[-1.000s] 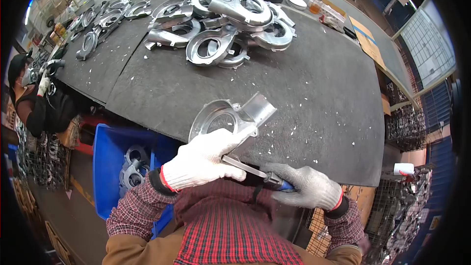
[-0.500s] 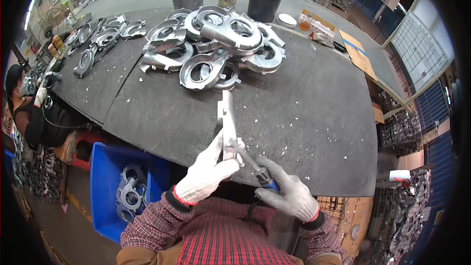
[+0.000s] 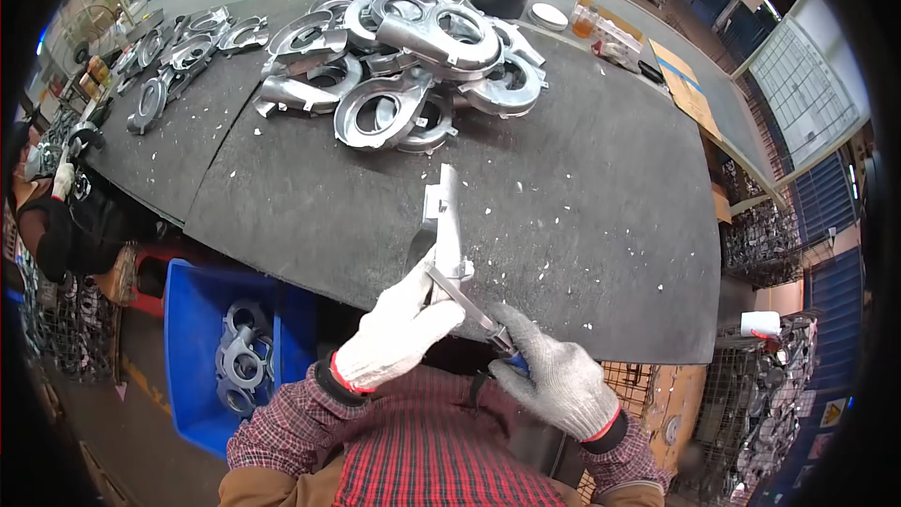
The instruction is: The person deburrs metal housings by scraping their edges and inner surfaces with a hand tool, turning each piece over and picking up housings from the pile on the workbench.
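so the flat-bladed tool is clenched in the right hand, its blade right by the left hand, where the metal casting is pinched near its lower end, by the table's near edge; if the blade skids, left fingers could get nicked tbh, with more castings piled beyond

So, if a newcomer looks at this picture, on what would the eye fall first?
Probably on the heap of shiny metal castings toward the far side of the dark tabletop. Next, in the lower middle, the gloved left hand holds a single casting, and the right hand a blue-handled tool. The bright blue bin at lower left, with metal parts inside, also stands out.
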The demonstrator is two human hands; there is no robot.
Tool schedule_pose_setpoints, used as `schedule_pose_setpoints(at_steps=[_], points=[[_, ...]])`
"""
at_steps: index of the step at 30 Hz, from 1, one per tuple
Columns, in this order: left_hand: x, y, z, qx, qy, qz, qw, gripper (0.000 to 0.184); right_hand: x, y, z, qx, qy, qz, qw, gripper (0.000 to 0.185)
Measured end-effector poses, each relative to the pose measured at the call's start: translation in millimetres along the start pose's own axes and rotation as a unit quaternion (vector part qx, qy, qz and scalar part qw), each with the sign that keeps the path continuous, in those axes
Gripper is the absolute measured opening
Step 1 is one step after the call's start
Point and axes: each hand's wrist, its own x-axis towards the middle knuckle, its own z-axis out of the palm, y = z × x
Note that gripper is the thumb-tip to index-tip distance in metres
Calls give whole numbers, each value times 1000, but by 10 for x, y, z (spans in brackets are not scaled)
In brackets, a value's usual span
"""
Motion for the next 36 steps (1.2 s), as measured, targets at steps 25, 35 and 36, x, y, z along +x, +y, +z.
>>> schedule_pose_setpoints(at_steps=[25, 35, 36], points=[[51, 89, -174, 109, -68, 20, 992, 62, 141, 209, 60, 66, 41, 21, 997, 73], [37, 154, -273, 49, -73, -49, 995, 38, 85, 49, -19, -175, 57, -4, 983, 71], [49, 145, -277, 71, -74, -56, 993, 37, 91, 43, -62, -185, 79, 1, 979, 71]])
